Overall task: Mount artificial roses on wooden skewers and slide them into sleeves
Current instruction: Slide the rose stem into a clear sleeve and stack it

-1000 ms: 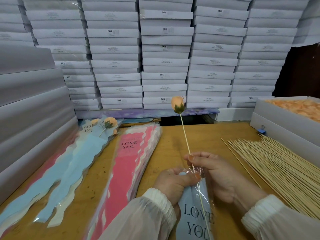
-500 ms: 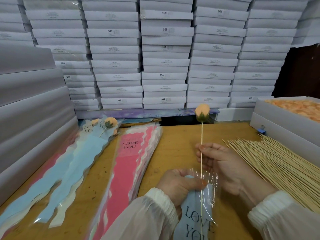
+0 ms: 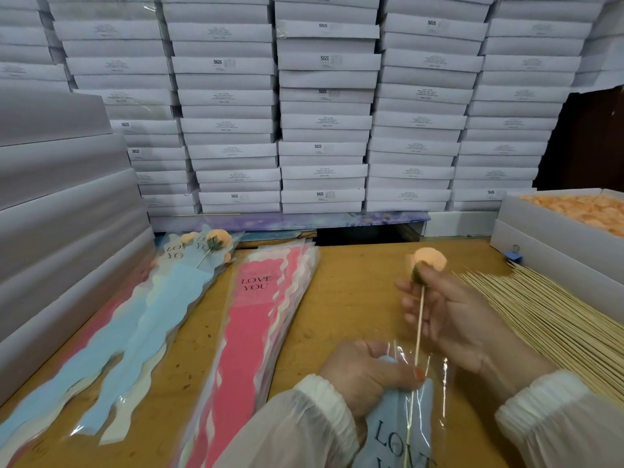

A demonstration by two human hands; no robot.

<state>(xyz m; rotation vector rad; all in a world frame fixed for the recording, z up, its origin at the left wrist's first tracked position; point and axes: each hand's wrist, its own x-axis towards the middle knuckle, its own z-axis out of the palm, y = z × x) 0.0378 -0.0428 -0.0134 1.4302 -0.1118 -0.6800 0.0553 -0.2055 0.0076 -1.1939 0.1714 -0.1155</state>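
Right hand (image 3: 452,319) was closed beneath the rose (image 3: 430,260), its skewer (image 3: 419,322) partly sleeved; left hand (image 3: 364,373) pinched the sleeve (image 3: 405,430) open. Finished roses (image 3: 209,243) lay at the surface's (image 3: 354,282) far-left corner.

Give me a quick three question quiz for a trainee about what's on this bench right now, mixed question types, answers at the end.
1. True or false: the thin wooden skewer of the peach artificial rose already reaches inside the blue-printed clear plastic sleeve.
2. Which hand pinches the rose's base? A) right hand B) left hand
3. Fill in: the stack of pink "LOVE YOU" sleeves lies to the person's ____ of the held sleeve.

Key: 1 true; 2 A; 3 left.
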